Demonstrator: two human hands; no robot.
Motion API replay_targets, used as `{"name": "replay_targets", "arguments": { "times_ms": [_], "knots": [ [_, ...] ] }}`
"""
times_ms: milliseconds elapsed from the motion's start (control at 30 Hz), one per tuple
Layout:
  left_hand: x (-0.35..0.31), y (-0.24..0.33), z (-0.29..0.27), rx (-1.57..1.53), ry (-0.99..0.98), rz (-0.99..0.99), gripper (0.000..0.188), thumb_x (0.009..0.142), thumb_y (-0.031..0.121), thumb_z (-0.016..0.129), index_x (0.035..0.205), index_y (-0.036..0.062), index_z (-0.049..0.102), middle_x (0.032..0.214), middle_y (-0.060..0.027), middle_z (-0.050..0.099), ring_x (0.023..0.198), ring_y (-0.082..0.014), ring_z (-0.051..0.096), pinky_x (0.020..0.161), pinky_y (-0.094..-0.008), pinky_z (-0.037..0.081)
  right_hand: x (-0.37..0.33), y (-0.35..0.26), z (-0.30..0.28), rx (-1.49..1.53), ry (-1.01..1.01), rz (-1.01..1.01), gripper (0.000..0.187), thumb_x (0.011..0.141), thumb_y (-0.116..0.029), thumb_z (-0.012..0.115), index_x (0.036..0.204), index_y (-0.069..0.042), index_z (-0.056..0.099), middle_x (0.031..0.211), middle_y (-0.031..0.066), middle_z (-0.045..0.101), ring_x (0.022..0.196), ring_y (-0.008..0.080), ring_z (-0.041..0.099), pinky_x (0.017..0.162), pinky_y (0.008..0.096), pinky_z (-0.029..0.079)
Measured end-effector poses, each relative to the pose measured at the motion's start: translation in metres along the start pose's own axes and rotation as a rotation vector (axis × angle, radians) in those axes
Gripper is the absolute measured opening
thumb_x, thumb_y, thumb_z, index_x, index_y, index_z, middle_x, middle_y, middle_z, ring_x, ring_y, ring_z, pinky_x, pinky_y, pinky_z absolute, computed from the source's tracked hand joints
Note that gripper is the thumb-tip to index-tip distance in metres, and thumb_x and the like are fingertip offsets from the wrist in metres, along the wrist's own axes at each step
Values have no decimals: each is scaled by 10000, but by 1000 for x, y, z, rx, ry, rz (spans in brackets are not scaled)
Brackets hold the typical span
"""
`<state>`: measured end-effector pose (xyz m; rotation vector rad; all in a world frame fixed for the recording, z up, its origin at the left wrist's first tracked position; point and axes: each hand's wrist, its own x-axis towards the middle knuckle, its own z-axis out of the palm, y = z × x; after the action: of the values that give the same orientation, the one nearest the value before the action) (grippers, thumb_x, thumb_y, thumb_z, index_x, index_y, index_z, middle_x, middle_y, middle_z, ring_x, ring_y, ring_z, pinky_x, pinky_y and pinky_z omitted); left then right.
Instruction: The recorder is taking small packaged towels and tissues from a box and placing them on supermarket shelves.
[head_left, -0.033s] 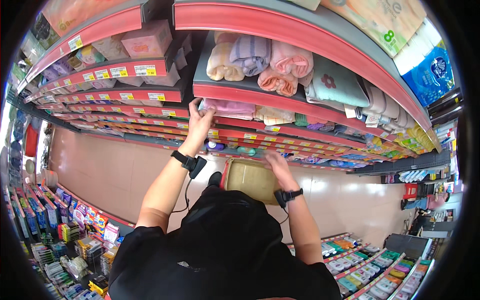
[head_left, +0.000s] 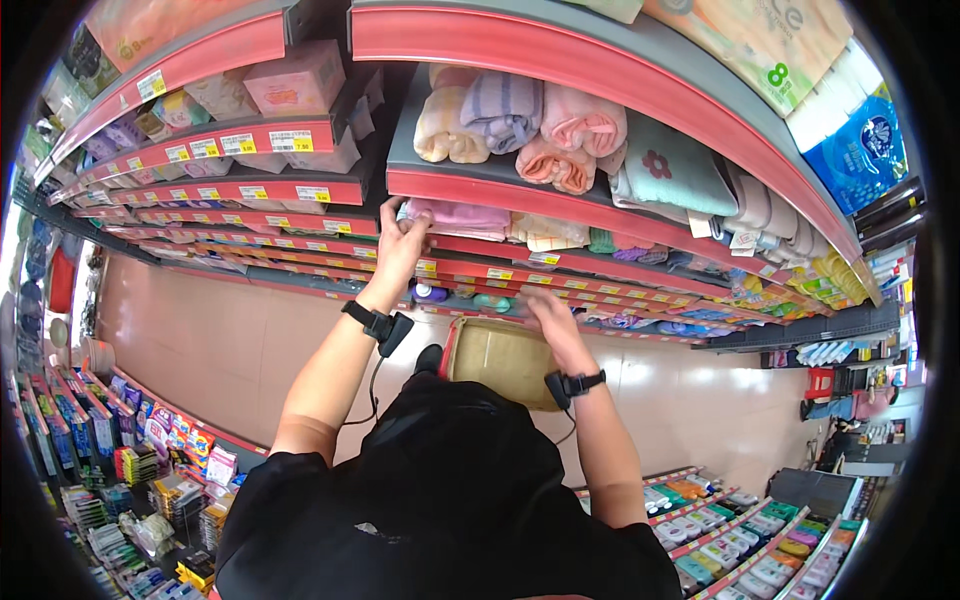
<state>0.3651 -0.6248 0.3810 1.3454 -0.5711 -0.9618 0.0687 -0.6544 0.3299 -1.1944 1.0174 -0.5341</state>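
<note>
My left hand [head_left: 402,245] reaches up to the shelf edge, at the left end of a stack of folded pink towels [head_left: 462,218]. Its thumb and forefinger are apart, against or very near the stack; the other fingertips are partly hidden. My right hand [head_left: 555,325] hangs empty over the right part of a tan basket or bin [head_left: 500,355] with a red rim, its fingers stretched out and blurred. A dark strap with a small device circles each wrist. Rolled towels [head_left: 500,110] in yellow, lilac and pink lie one shelf higher, beside a folded mint towel [head_left: 668,170] bearing a flower.
Red-edged shelves [head_left: 600,200] of towels and packs curve across the front. A pink box [head_left: 293,78] sits on the left shelving. Behind me are racks of boxed goods [head_left: 180,440] at left and packs [head_left: 730,545] at right. Pale tiled floor [head_left: 230,320] lies between.
My right hand has shifted slightly left and away from me, its fingers moving over the basket. My left hand stays in place at the pink towels.
</note>
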Motion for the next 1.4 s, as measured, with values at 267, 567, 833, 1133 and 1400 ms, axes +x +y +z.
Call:
{"name": "replay_targets", "arguments": {
  "times_ms": [267,567,833,1133,1400],
  "knots": [
    [13,-4,-9,-26,-38,6,388,947,151,595,1262,21,409,818,-38,619,636,-102,589,580,-237,459,50,-91,64,-16,16,-234,523,958,-160,561,1438,-59,382,1255,122,567,1055,162,588,882,296,483],
    [-2,31,-6,-102,-93,69,311,940,123,593,1199,33,448,829,-29,601,683,-114,597,651,-254,481,61,-92,65,-127,158,-283,361,945,-142,583,1272,11,586,1036,63,644,961,112,586,837,254,468],
    [-52,-14,-23,-148,0,-22,416,915,137,605,1235,-16,388,871,-65,611,714,-131,597,676,-268,489,16,-49,75,66,132,-372,327,937,-121,631,1230,3,552,1054,69,578,917,93,574,815,234,476],
    [-35,6,-21,-116,-144,-225,338,941,243,587,1185,24,509,1018,-40,624,830,-108,608,707,-259,486,43,-79,72,226,114,-110,572,938,-169,600,1389,22,306,1237,171,551,1003,166,588,828,314,514],
    [-63,-20,-43,-485,-257,-316,436,865,39,538,1283,-15,428,1242,-125,540,1154,-201,550,1001,-346,452,9,-46,70,371,-108,28,386,944,-163,543,1274,10,446,1164,68,585,1072,153,595,901,320,497]
  ]
}}
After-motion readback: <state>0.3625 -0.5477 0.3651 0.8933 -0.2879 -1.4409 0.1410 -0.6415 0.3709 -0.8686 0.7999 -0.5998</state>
